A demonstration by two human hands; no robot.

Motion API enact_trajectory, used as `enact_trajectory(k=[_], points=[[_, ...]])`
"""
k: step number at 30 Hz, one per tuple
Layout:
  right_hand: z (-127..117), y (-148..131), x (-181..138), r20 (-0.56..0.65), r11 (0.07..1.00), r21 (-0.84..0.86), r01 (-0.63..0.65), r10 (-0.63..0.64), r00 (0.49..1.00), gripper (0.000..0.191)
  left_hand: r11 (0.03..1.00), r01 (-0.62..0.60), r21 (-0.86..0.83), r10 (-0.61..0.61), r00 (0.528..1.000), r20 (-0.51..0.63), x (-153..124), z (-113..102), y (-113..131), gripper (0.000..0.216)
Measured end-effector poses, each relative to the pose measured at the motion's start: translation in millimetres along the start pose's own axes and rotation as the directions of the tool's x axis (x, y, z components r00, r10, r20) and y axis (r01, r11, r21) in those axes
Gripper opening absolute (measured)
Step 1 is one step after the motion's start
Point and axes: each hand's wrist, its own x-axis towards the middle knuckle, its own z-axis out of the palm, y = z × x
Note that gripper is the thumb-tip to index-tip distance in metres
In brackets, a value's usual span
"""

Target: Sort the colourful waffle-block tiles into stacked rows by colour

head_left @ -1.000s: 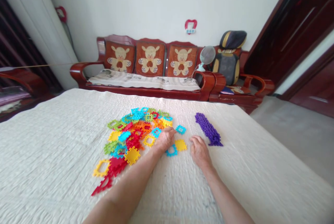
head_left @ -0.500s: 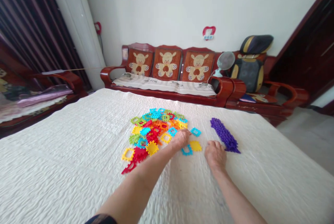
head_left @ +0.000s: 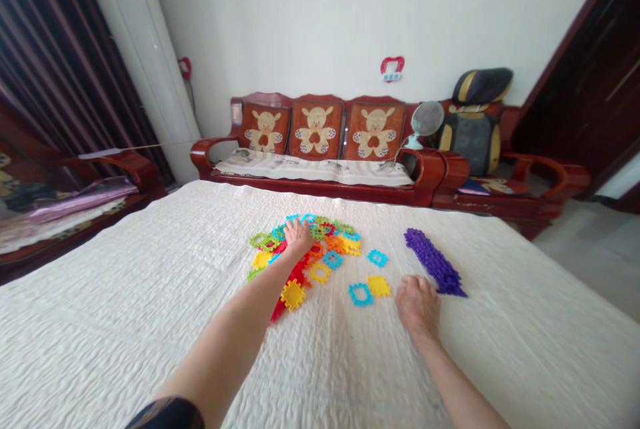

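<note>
Over the heap of coloured interlocking plastic tiles reaches my left hand, its fingers stretched down onto the pieces near the far side. No tile shows between those fingers, and the hand and forearm cover part of the heap. My right hand rests on the cloth, palm down with loosely bent fingers and no visible piece in it. Just beyond it lies a long row of purple tiles, packed together. Between the hands are a solid yellow tile, a blue frame tile and another blue tile.
A white quilted cover spreads over the surface under the tiles. Behind its far edge stands a wooden sofa with bear cushions. At the right are a small fan and a chair with a massage pad.
My left hand has moved left and away from me, from beside the blue and yellow tiles to the far part of the heap. My right hand stays nearly still.
</note>
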Motion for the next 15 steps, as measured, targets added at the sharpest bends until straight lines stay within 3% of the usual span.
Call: enact_trajectory(k=[7, 15], points=[[6.0, 9.8, 4.2, -0.054, 0.992, 0.128, 0.016, -0.009, 0.998, 0.025, 0.999, 0.043, 0.008, -0.044, 0.996, 0.075, 7.1, 6.1, -3.0, 0.038], [11.9, 17.9, 6.3, -0.081, 0.976, 0.216, 0.02, -0.002, 0.997, 0.028, 0.999, 0.016, -0.049, -0.015, 1.0, 0.013, 6.0, -9.4, 7.9, 0.034]])
